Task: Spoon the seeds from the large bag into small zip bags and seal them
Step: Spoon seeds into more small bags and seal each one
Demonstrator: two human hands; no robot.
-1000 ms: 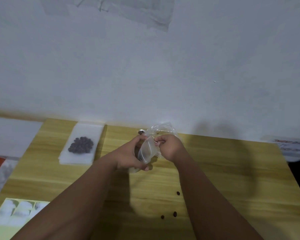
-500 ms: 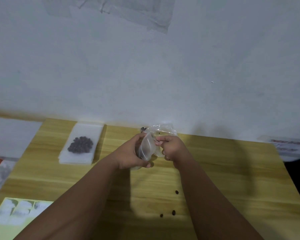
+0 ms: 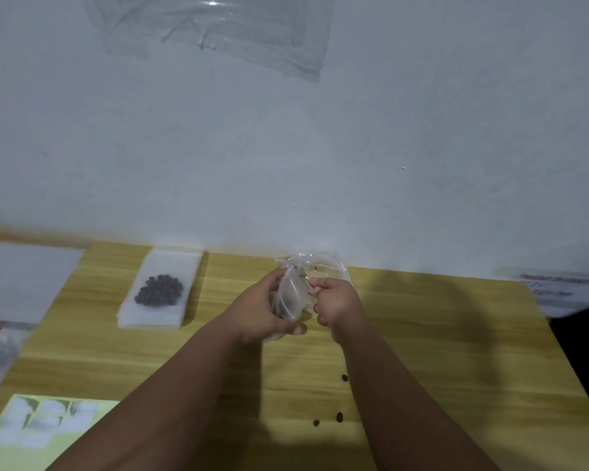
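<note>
Over the table (image 3: pixel 456 351), in front of the crumpled large bag (image 3: pixel 327 266), the left hand (image 3: pixel 262 311) grips the small bag (image 3: pixel 290 297) and the right hand (image 3: pixel 337 302) pinches its rim. A tilt or unsealed mouth would likely spill seeds; three stray seeds (image 3: pixel 339 416) lie below. The small bag looks clear, thin and creased.

Two hands (image 3: pixel 262 309) (image 3: pixel 338 305), one held zip bag (image 3: pixel 290 296), one filled bag (image 3: pixel 159 294), seemingly three loose seeds (image 3: pixel 339 417).
</note>
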